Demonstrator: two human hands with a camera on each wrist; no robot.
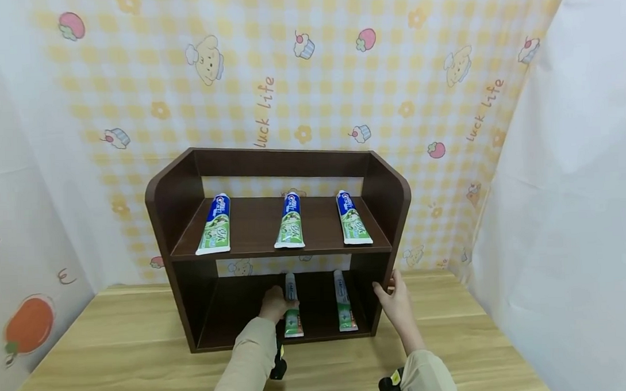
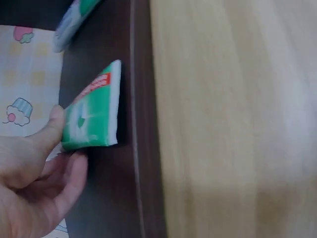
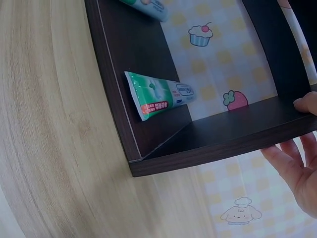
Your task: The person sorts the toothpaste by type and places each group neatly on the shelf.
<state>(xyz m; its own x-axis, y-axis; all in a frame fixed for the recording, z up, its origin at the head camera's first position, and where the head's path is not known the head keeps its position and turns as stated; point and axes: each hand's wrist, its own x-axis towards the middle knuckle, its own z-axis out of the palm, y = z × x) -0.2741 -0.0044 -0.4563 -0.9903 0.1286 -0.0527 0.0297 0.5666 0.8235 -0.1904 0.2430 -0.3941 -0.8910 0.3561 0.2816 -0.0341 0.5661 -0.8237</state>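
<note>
In the lower compartment of a dark brown two-tier shelf (image 1: pixel 281 252), my left hand (image 1: pixel 274 305) pinches the middle toothpaste tube (image 2: pixel 94 116) between thumb and fingers. The tube's green flat end faces the shelf's front edge. My right hand (image 1: pixel 394 299) grips the shelf's right side panel (image 3: pixel 233 130), thumb inside and fingers outside. To the right on the same lower board lies another green and white toothpaste tube (image 3: pixel 158 94), untouched by either hand.
On the upper board lie three blue and green toothpaste tubes, at left (image 1: pixel 216 227), middle (image 1: pixel 291 222) and right (image 1: pixel 352 220). The shelf stands on a wood-grain table (image 1: pixel 116 340). A checked patterned cloth (image 1: pixel 309 92) hangs behind it, with a white sheet (image 1: pixel 567 198) at the right.
</note>
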